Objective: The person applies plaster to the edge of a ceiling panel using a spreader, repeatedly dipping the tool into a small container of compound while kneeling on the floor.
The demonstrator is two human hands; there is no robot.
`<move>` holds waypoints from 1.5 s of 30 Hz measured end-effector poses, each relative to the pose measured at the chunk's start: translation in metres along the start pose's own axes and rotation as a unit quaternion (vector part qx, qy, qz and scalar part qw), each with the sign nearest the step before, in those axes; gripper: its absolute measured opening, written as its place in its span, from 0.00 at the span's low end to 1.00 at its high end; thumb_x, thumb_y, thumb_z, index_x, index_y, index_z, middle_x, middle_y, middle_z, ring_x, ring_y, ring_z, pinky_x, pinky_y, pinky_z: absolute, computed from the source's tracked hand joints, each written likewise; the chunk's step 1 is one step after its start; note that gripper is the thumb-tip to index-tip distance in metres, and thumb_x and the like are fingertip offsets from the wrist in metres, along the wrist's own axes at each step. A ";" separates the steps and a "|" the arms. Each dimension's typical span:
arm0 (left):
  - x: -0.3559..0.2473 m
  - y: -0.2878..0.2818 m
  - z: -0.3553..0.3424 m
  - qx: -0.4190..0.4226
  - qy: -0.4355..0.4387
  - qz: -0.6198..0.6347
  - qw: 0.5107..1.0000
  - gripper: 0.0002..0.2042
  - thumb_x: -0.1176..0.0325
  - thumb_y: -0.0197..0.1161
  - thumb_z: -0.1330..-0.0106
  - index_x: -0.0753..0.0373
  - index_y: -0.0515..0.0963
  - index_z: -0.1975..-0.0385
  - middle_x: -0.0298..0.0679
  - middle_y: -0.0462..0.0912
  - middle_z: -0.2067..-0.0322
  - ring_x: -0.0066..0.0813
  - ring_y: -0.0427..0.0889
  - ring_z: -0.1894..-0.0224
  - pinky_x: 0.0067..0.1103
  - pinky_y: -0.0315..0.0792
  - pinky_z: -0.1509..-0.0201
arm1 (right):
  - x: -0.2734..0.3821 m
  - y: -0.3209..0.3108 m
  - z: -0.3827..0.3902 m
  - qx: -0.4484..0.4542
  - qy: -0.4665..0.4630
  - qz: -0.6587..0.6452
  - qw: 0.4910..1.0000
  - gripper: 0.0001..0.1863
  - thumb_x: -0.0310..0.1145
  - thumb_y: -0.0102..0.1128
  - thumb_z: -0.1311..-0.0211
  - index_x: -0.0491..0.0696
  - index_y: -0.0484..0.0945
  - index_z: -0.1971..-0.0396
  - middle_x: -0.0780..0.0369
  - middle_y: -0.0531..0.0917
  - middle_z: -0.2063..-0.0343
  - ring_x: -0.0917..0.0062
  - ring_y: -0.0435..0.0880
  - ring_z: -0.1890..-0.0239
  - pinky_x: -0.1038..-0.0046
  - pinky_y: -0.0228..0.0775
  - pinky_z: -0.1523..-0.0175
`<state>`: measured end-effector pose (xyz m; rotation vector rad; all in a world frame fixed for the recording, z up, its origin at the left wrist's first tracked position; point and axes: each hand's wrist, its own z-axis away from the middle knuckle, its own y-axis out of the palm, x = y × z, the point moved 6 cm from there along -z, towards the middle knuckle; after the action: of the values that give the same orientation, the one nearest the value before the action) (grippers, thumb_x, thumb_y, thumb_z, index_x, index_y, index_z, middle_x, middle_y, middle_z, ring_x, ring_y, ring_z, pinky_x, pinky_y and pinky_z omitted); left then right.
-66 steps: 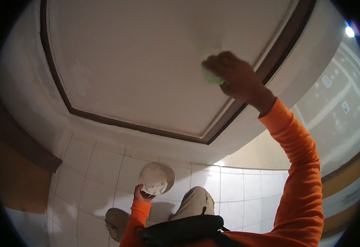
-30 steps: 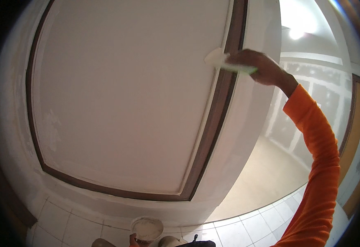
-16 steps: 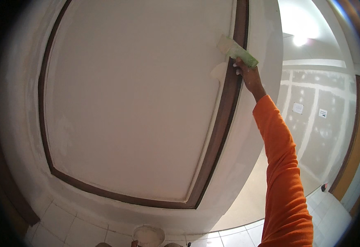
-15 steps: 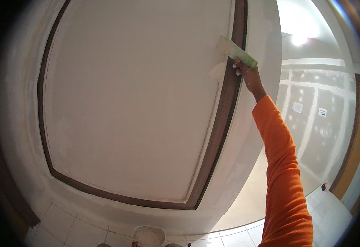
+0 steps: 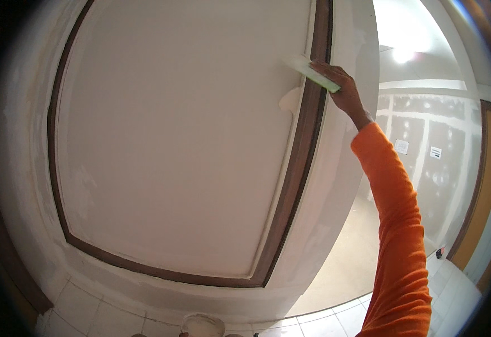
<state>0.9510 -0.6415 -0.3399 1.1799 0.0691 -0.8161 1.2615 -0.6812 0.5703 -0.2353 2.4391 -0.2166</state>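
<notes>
it's a wide fisheye worn on the person's head — the left one of a side-by-side pair — so you're looking out past their own arm. it faces the big pale panel (image 5: 178, 140) with the dark frame (image 5: 307, 132), near enough that the panel fills most of the left and middle, and it catches a strip of tile floor (image 5: 119, 320) along the bottom. the right hand (image 5: 343, 83) is up near the top, orange sleeve (image 5: 400, 219) rising from the lower edge. far wall (image 5: 453, 163) at right sits way deeper. straight edges bow towards the rim.
</notes>
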 end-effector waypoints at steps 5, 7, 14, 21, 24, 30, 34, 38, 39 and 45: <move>0.008 0.003 -0.001 -0.005 -0.008 0.014 1.000 0.47 0.75 0.72 0.49 0.51 0.46 0.32 0.48 0.68 0.41 0.37 0.71 0.41 0.37 0.74 0.42 | -0.029 0.021 -0.003 0.081 -0.049 0.149 0.984 0.34 0.18 0.56 0.45 0.64 0.74 0.39 0.68 0.75 0.38 0.66 0.71 0.36 0.66 0.71 0.37; 0.010 0.002 -0.002 -0.008 -0.007 0.021 1.000 0.47 0.74 0.72 0.49 0.51 0.47 0.32 0.48 0.68 0.41 0.37 0.71 0.41 0.37 0.74 0.42 | -0.037 0.017 -0.001 0.086 -0.067 0.168 0.980 0.36 0.16 0.55 0.46 0.65 0.73 0.38 0.69 0.74 0.38 0.68 0.70 0.35 0.66 0.70 0.36; 0.018 0.005 -0.004 -0.007 -0.017 0.028 0.999 0.46 0.74 0.72 0.49 0.51 0.47 0.33 0.48 0.68 0.41 0.38 0.71 0.41 0.38 0.74 0.42 | -0.066 -0.046 0.016 0.271 -0.088 0.221 0.933 0.25 0.23 0.58 0.39 0.57 0.74 0.41 0.68 0.74 0.38 0.68 0.67 0.32 0.66 0.63 0.30; 0.018 0.004 -0.005 -0.010 -0.014 0.026 1.000 0.46 0.73 0.71 0.49 0.51 0.47 0.33 0.48 0.68 0.41 0.39 0.71 0.41 0.39 0.74 0.42 | -0.074 -0.059 -0.067 0.063 0.166 -0.036 0.983 0.18 0.43 0.57 0.33 0.43 0.80 0.54 0.54 0.85 0.57 0.66 0.85 0.55 0.65 0.75 0.47; 0.019 -0.001 -0.002 -0.018 -0.012 0.034 0.999 0.45 0.73 0.71 0.49 0.51 0.48 0.33 0.48 0.68 0.41 0.39 0.71 0.41 0.39 0.74 0.42 | -0.087 -0.011 -0.090 0.069 0.179 -0.090 0.977 0.22 0.46 0.59 0.38 0.40 0.79 0.60 0.53 0.85 0.67 0.64 0.86 0.61 0.62 0.76 0.54; 0.020 -0.003 -0.004 -0.021 -0.013 0.042 0.999 0.45 0.72 0.71 0.49 0.52 0.48 0.33 0.49 0.67 0.41 0.39 0.71 0.41 0.39 0.74 0.42 | -0.065 -0.011 -0.114 0.024 0.209 0.044 0.977 0.19 0.41 0.59 0.41 0.36 0.77 0.67 0.56 0.82 0.75 0.71 0.80 0.71 0.68 0.72 0.61; 0.025 -0.008 -0.006 -0.020 -0.018 0.048 0.998 0.45 0.71 0.71 0.49 0.52 0.48 0.33 0.49 0.67 0.41 0.40 0.71 0.41 0.40 0.74 0.42 | -0.050 0.003 -0.115 0.078 0.193 0.029 0.978 0.19 0.41 0.58 0.40 0.36 0.79 0.63 0.53 0.83 0.75 0.66 0.83 0.69 0.64 0.73 0.61; 0.021 -0.014 -0.004 -0.020 -0.024 0.051 0.998 0.45 0.71 0.70 0.49 0.52 0.48 0.33 0.49 0.67 0.41 0.40 0.71 0.40 0.40 0.73 0.42 | -0.006 0.005 -0.103 0.152 0.160 0.121 0.968 0.21 0.43 0.57 0.41 0.40 0.78 0.59 0.46 0.83 0.67 0.51 0.83 0.62 0.56 0.73 0.55; 0.021 -0.016 -0.004 -0.021 -0.026 0.049 0.998 0.44 0.71 0.70 0.49 0.52 0.48 0.33 0.49 0.67 0.41 0.40 0.71 0.40 0.40 0.73 0.42 | -0.006 0.008 -0.093 0.155 0.165 0.125 0.966 0.21 0.43 0.57 0.41 0.40 0.78 0.59 0.46 0.83 0.67 0.51 0.83 0.62 0.56 0.73 0.55; 0.011 -0.032 0.002 -0.017 -0.035 0.042 0.998 0.44 0.70 0.70 0.49 0.52 0.49 0.33 0.49 0.67 0.41 0.41 0.70 0.40 0.40 0.73 0.42 | 0.035 0.042 -0.012 0.117 0.099 0.062 0.986 0.15 0.38 0.58 0.40 0.45 0.81 0.58 0.48 0.83 0.71 0.52 0.82 0.67 0.56 0.73 0.55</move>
<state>0.9398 -0.6531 -0.3693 1.1142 -0.0235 -0.7775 1.2230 -0.6472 0.5489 0.0451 2.5841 -0.4876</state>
